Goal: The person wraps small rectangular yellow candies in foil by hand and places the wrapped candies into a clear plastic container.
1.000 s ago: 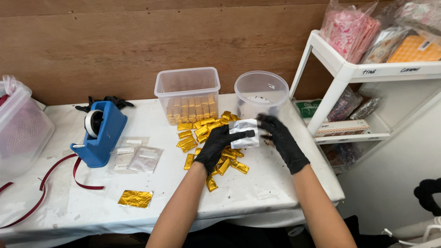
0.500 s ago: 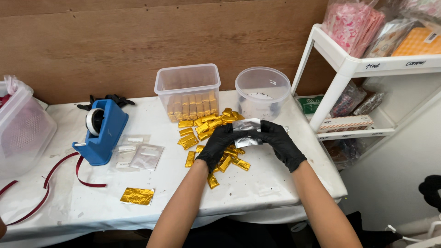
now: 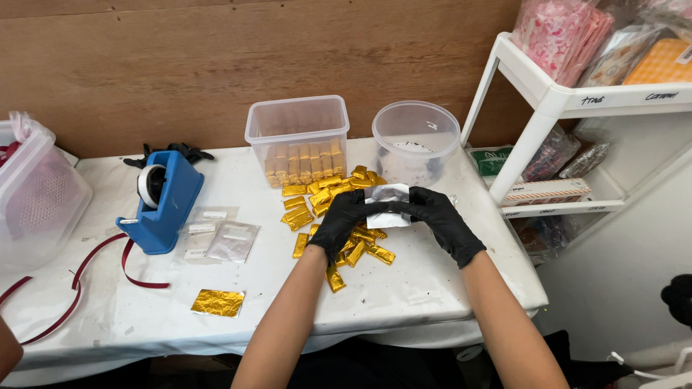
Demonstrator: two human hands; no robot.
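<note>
Head view showed both forearms reaching up from the lower edge to mid-frame. The black-gloved left hand [image 3: 344, 220] and right hand [image 3: 441, 220] had curled fingers pinching a crinkled silver foil sheet [image 3: 388, 204] between them, above a pile of shiny gold-wrapped bars [image 3: 333, 216].

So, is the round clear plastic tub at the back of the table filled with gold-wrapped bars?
No, the round clear plastic tub looks nearly empty, while the gold-wrapped bars stand in the rectangular clear plastic container beside it.

black gloves on both hands [image 3: 393, 220], forearms bare.
</note>
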